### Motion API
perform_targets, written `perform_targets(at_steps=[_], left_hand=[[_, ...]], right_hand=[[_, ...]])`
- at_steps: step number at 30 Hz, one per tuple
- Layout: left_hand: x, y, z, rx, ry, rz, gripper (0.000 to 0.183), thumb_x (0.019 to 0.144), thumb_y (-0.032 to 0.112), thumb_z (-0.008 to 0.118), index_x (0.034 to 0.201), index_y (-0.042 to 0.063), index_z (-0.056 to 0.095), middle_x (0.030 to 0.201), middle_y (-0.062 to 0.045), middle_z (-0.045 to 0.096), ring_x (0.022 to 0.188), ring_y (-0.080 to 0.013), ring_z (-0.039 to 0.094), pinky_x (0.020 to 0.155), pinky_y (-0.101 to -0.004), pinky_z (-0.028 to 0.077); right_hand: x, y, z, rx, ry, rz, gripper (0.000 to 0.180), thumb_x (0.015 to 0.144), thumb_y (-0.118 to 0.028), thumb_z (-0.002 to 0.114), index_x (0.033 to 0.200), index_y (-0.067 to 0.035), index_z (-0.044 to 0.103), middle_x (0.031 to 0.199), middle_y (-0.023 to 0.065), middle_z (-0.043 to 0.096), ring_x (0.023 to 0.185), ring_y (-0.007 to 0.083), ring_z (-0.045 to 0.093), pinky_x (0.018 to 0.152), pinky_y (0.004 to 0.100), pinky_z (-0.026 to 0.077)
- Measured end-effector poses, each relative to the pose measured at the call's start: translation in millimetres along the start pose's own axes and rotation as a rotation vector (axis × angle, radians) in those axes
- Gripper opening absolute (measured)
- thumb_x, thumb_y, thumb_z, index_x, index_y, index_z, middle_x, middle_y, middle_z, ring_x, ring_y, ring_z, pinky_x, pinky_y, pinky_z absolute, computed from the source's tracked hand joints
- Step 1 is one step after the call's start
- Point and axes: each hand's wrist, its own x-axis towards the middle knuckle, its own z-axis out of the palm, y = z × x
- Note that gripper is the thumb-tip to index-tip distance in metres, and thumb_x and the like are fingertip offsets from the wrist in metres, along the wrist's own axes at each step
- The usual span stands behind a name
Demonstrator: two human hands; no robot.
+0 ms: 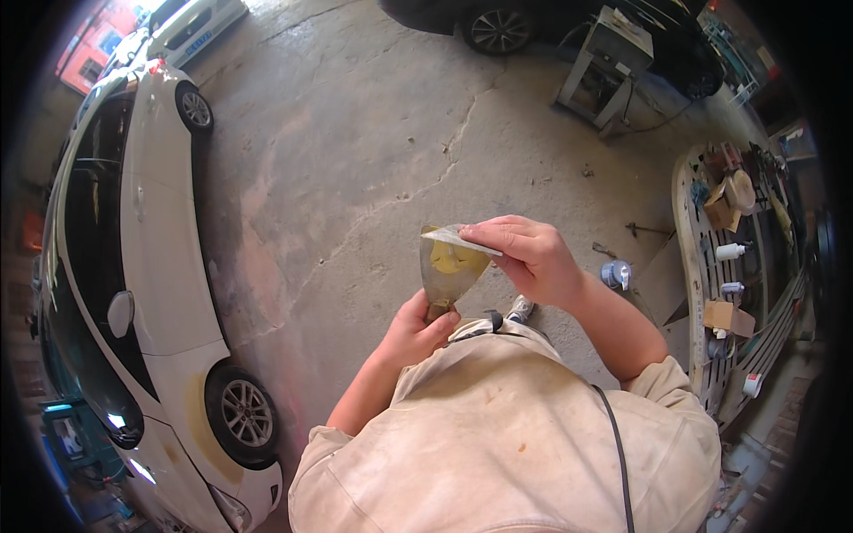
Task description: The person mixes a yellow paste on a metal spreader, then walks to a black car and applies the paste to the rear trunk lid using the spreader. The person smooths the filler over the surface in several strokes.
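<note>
My left hand (421, 328) grips the handle of a wide putty knife (434, 283), its broad blade pointing away from me. Yellow body filler (454, 258) lies on the upper part of that blade. My right hand (523, 254) pinches a flat, pale scraper (453, 237), tilted across the far edge of the knife and over the filler. Whether the two blades touch cannot be told. To my left, the white car (166, 266) has a yellowish patch (203, 423) around its front wheel arch.
A slotted metal bench (696, 313) at the right bears boxes and bottles. A blue-and-white can (614, 274) stands on the floor beside it. At the back right, a metal cart (620, 40) stands by a dark car (426, 13). Cracks run across the concrete floor (346, 166).
</note>
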Motion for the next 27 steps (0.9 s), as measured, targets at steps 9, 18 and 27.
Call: perform_targets(at_steps=[9,18,27], left_hand=[[2.0,-9.9,-2.6,0.445,0.027,0.225,0.026,0.094,0.003,0.07,0.117,0.003,0.057,0.076,0.003,0.054,0.064,-0.0064,0.05,0.056,-0.0262,0.041],[24.0,-34.9,8.6,1.267,0.243,0.675,0.072,0.081,-0.004,0.066,0.15,0.003,0.047,0.1,-0.017,0.059,0.083,-0.035,0.062,0.066,-0.0434,0.054],[3.8,-52.9,-5.3,1.248,0.323,0.509,0.056,0.091,0.001,0.065,0.145,0.005,0.051,0.091,-0.014,0.061,0.072,-0.0294,0.062,0.061,-0.0396,0.055]], right_hand=[[-30.7,4.1,-45.6,-0.075,-0.432,0.316,0.033,0.093,-0.002,0.065,0.124,-0.011,0.071,0.098,0.0161,0.073,0.082,0.0346,0.069,0.071,0.0389,0.057],[-72.1,3.6,42.2,1.253,0.357,1.027,0.022,0.107,-0.013,0.05,0.116,0.001,0.064,0.105,0.007,0.073,0.088,0.0118,0.069,0.081,0.0277,0.056],[-72.9,-13.4,18.2,1.456,0.463,0.99,0.024,0.104,-0.015,0.054,0.121,-0.002,0.065,0.106,0.0071,0.073,0.09,0.0154,0.071,0.084,0.0302,0.058]])
